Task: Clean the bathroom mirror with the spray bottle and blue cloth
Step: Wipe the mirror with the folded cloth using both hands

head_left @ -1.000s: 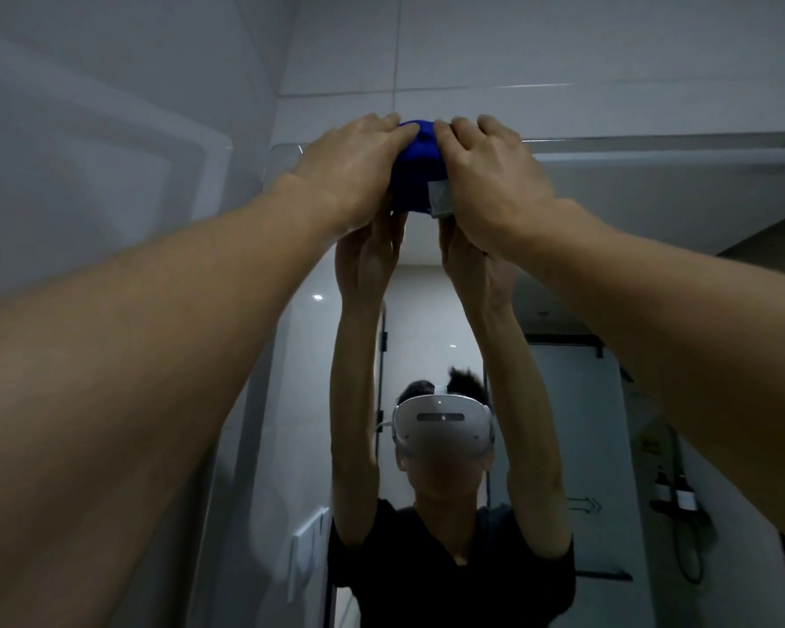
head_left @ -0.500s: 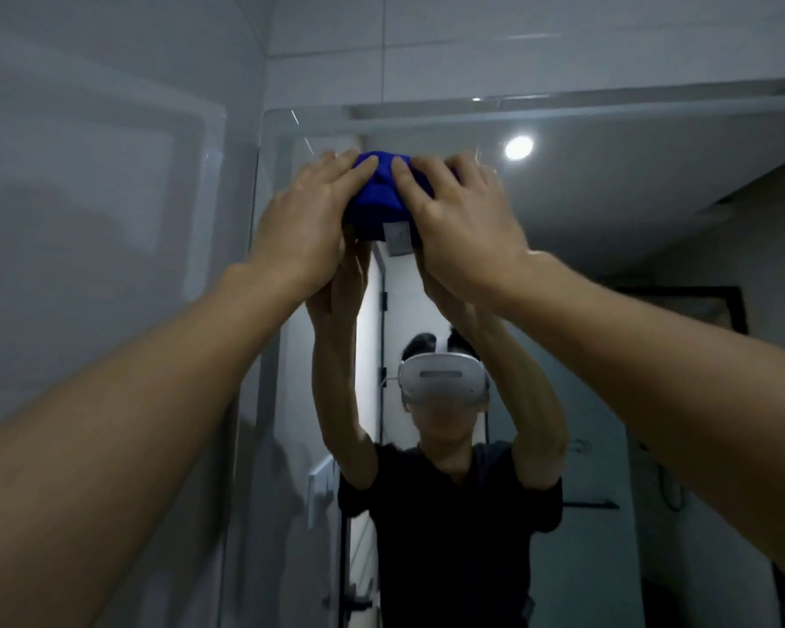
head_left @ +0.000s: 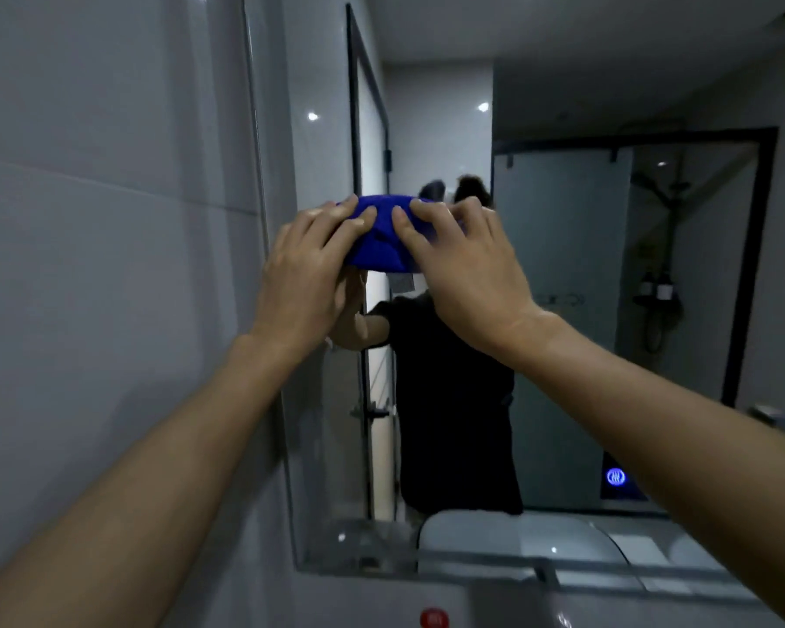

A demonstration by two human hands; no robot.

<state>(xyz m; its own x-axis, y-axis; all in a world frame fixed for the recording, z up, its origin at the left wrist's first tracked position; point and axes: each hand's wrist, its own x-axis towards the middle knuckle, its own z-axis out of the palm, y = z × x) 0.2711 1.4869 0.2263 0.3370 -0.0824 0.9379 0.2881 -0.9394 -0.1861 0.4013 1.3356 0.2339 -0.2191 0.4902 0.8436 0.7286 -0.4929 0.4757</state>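
Observation:
A bunched blue cloth [head_left: 381, 240] lies flat against the bathroom mirror [head_left: 563, 310], near the mirror's left edge at about mid height. My left hand [head_left: 309, 269] presses on the cloth's left part with straight fingers. My right hand [head_left: 458, 260] presses on its right part, fingers spread over it. A small grey label hangs below the cloth. The mirror reflects a person in a black shirt with both arms raised. No spray bottle is in view.
A grey tiled wall [head_left: 109, 265] runs along the left, meeting the mirror's edge. Below the mirror sits a white basin rim [head_left: 517, 577] and a red round object [head_left: 432, 618]. A glass shower door and a blue lit symbol [head_left: 615, 477] show in the reflection.
Both hands have slid the blue cloth down the mirror from its top edge to about mid height, staying near the left side. The view has tilted downward too.

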